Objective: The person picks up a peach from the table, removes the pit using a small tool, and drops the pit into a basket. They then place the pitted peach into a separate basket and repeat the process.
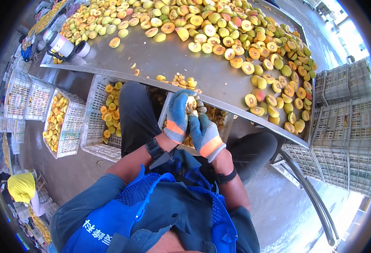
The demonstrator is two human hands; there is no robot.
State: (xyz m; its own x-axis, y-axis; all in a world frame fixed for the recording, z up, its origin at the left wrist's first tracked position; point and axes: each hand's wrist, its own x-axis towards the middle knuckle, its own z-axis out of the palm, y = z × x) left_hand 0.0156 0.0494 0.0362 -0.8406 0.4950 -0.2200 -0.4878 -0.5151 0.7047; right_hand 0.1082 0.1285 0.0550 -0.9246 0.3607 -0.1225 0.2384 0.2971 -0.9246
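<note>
Both my hands wear blue and grey work gloves with orange bands, and they meet at the near edge of a metal table point(172, 65). My left hand point(177, 114) is closed around a cut half of yellow stone fruit point(191, 105), its cut face turned up. The fingers of my right hand point(205, 134) press against the same fruit from the right; whether they also grip a small tool is hidden. Beyond my hands, a few fruit scraps point(181, 80) lie on the table edge. Below them, a crate point(224, 128) holding fruit pieces stands between my knees.
A large heap of halved yellow-green fruit point(219, 29) covers the table's far side and right. A white cylindrical container point(61, 44) stands at left. Crates of fruit point(69, 130) point(93, 105) sit by my left leg; stacked crates point(337, 118) stand right. A person in yellow point(21, 187) is at far left.
</note>
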